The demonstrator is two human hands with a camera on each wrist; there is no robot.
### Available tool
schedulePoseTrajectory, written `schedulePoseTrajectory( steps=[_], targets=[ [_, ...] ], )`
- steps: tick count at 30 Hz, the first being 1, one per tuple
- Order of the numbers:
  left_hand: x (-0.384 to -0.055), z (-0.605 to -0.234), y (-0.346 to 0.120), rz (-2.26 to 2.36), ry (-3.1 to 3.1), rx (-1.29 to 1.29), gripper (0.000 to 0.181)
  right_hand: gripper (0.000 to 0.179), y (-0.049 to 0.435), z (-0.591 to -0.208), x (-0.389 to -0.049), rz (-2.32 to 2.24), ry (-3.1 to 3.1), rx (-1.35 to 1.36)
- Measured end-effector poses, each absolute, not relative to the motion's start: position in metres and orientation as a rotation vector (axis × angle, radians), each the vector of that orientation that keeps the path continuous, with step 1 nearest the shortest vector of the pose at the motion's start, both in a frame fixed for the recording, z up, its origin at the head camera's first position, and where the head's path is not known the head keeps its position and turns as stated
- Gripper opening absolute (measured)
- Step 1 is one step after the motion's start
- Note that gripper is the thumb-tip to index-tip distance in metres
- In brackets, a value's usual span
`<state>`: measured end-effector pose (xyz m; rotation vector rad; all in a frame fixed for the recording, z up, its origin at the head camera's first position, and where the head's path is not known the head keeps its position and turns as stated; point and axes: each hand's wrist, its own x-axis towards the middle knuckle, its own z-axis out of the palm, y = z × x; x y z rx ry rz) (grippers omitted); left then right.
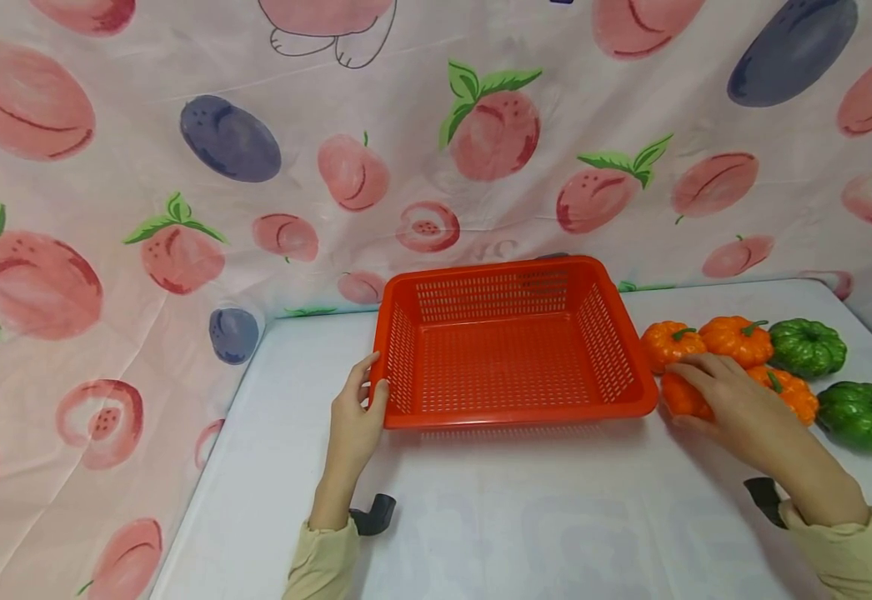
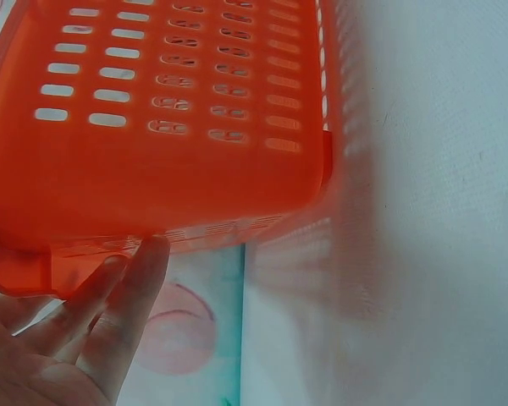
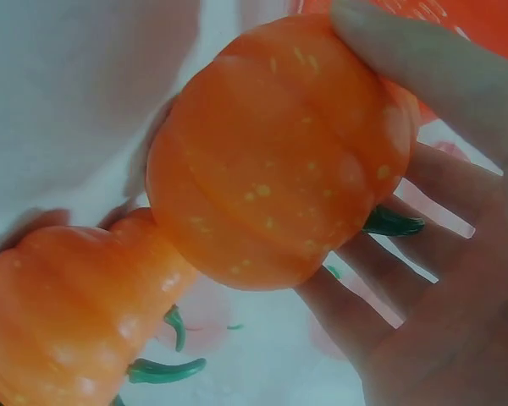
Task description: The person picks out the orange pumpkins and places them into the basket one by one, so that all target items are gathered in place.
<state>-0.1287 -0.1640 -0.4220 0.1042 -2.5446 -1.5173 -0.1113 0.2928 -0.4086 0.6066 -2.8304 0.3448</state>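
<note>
A red plastic basket (image 1: 507, 417) with slotted walls stands on the white table, with nothing inside it. My left hand (image 1: 357, 417) grips its left rim near the front corner. In the left wrist view, fingers (image 2: 123, 317) reach up to the basket wall (image 2: 186, 182). To the right of the basket, my right hand (image 1: 729, 408) holds an orange mini pumpkin (image 3: 279, 161) with a green stem. The thumb lies on one side of it and the other fingers behind. Another orange pumpkin (image 3: 68, 313) sits close by in the right wrist view.
Orange pumpkins (image 1: 736, 340) and two green pumpkins (image 1: 807, 347) cluster at the table's right side. A fruit-printed cloth (image 1: 406, 108) hangs behind and along the left of the white table (image 1: 481, 517). Black wrist straps (image 1: 373, 515) show at both sleeves.
</note>
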Motion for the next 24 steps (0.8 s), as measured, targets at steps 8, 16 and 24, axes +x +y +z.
schedulePoseTrajectory(
  steps=[8, 16, 24],
  targets=[
    [-0.128, -0.421, -0.164, -1.535, -2.546, 0.101, 0.045, 0.064, 0.292, -0.403, -0.114, 0.314, -2.761, 0.643],
    [-0.127, -0.421, -0.164, -1.53, -2.557, 0.118, 0.045, 0.066, 0.29, -0.397, -0.115, 0.317, -2.764, 0.643],
    [-0.128, -0.422, -0.165, -1.512, -2.559, 0.105, 0.044, 0.067, 0.289, -0.392, -0.115, 0.322, -2.761, 0.638]
  ],
)
